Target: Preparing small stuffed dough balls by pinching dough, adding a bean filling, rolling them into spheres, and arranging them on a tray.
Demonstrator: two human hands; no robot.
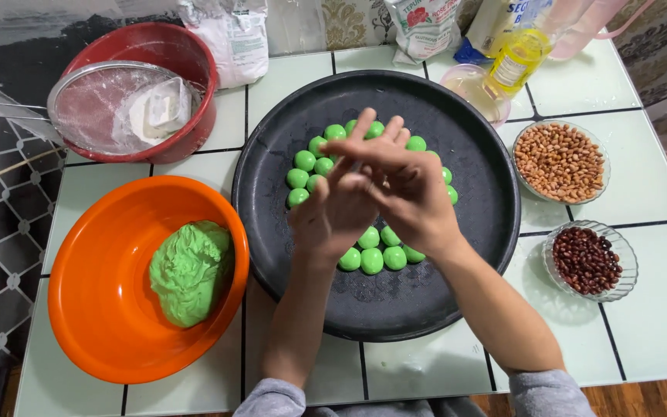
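Observation:
My left hand (332, 212) and my right hand (403, 189) are pressed palm to palm above a round black tray (472, 162); whatever lies between the palms is hidden. Several small green dough balls (372, 260) lie on the tray under and around my hands. To the left, an orange bowl (86, 293) holds a lump of green dough (189, 270).
A red bowl (191, 66) with a metal sieve (102, 104) stands at the back left. At the right, a glass bowl of pale peanuts (559, 161) and one of dark red beans (587, 261). Behind the tray, an oil bottle (515, 58), flour bags (233, 35) and a small pink bowl (472, 89).

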